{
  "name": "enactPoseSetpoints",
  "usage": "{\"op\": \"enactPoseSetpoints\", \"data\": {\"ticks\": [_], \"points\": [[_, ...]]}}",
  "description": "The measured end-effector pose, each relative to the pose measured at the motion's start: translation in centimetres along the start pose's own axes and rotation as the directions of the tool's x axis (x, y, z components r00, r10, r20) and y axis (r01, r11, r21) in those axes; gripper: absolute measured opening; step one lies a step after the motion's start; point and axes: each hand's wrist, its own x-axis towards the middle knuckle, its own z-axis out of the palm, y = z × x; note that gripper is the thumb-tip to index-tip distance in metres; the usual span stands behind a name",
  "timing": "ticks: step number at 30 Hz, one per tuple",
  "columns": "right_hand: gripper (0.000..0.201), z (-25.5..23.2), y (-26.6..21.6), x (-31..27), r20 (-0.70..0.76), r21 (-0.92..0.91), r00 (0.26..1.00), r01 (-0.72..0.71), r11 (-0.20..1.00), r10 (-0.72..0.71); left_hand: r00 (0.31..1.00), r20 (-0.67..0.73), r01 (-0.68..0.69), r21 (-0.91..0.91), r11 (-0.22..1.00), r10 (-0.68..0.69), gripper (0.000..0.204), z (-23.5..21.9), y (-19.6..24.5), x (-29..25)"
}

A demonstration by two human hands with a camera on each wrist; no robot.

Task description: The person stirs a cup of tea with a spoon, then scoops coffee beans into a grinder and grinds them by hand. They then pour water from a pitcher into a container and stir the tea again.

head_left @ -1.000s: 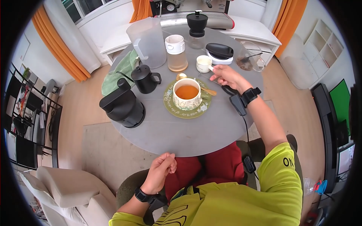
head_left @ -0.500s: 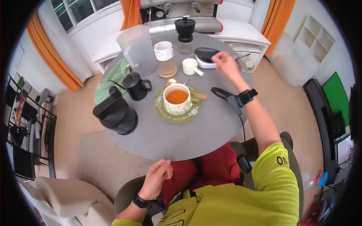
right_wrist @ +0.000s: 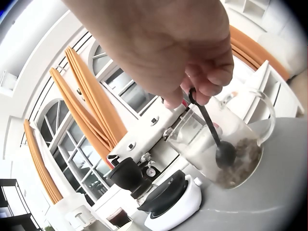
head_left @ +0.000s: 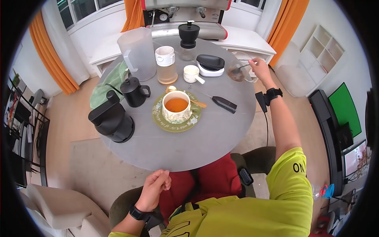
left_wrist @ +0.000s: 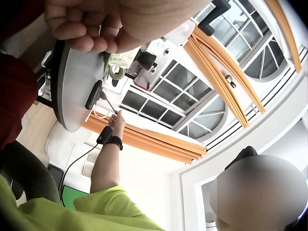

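A black spoon (right_wrist: 211, 126) with a slim handle and a rounded bowl slants down into a clear glass jug (right_wrist: 195, 144), its bowl showing dark beside clumpy brown contents (right_wrist: 248, 156) low in the jug. The jug has a looped glass handle and stands near the right-hand edge of the grey round table (head_left: 177, 150). The right hand (head_left: 260, 70) pinches the top of the spoon handle between thumb and fingers, the arm stretched forward and to the right over the table's edge. The left hand (head_left: 154, 187) lies near the front edge, above the lap, loosely curled and holding nothing. Just left of the jug sits a white device with a black top (head_left: 211, 65), then a small white cup (head_left: 191, 73). Nearer the person, a black handheld tool (head_left: 225, 104) lies beside a green plate (head_left: 181, 127) bearing a patterned cup (head_left: 176, 115) of amber liquid.
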Motion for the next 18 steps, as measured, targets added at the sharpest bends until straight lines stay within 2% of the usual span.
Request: {"op": "enactPoseSetpoints", "data": {"ticks": [2, 4, 8, 9, 10, 11, 13, 14, 16, 18], "points": [[0.033, 1.1, 0.4, 0.5, -0.047, -0.026, 0.998, 0.036, 0.999, -0.037, 1.0, -0.002, -0.009, 0.008, 1.0, 0.009, 0.027, 0.1, 0.1, -0.1], [0.026, 1.9, 0.7, 1.0, -0.176, -0.152, 0.971, 0.137, 0.979, -0.163, 1.0, -0.005, -0.012, 0.011, 1.0, 0.012, 0.027, 0.1, 0.2, -0.1], [0.019, 0.8, -2.2, -0.1, -0.189, -0.235, 0.951, 0.2, 0.951, -0.246, 1.0, 0.002, -0.001, 0.005, 1.0, 0.001, 0.027, 0.0, 0.1, 0.1], [0.017, 0.6, -2.4, -0.1, -0.19, -0.318, 0.931, 0.243, 0.916, -0.313, 1.0, 0.004, 0.002, 0.003, 1.0, -0.002, 0.027, 0.0, 0.1, 0.2], [0.015, 0.4, -2.6, 0.0, -0.185, -0.398, 0.907, 0.283, 0.872, -0.379, 1.0, 0.002, 0.007, -0.003, 1.0, -0.007, 0.027, 0.0, 0.1, 0.2], [0.015, 0.3, -2.6, 0.1, -0.182, -0.4, 0.907, 0.285, 0.871, -0.38, 1.0, 0.0, 0.011, -0.009, 1.0, -0.011, 0.027, 0.0, 0.1, 0.2], [0.012, 0.0, -2.3, 0.2, -0.087, -0.522, 0.862, 0.387, 0.76, -0.499, 1.0, -0.003, 0.014, -0.015, 1.0, -0.014, 0.027, -0.1, 0.0, 0.2], [0.012, 0.0, -2.0, 0.3, -0.086, -0.522, 0.862, 0.388, 0.76, -0.499, 1.0, -0.006, 0.015, -0.017, 1.0, -0.015, 0.027, -0.2, 0.0, 0.3], [0.013, 0.3, -1.6, 0.6, 0.066, -0.58, 0.86, 0.445, 0.682, -0.506, 1.0, -0.008, 0.016, -0.024, 1.0, -0.016, 0.027, -0.4, 0.0, 0.4], [0.013, 0.6, -1.5, 0.6, 0.054, -0.556, 0.865, 0.441, 0.705, -0.499, 1.0, -0.011, 0.017, -0.03, 0.999, -0.017, 0.027, -0.5, 0.0, 0.5]]}}
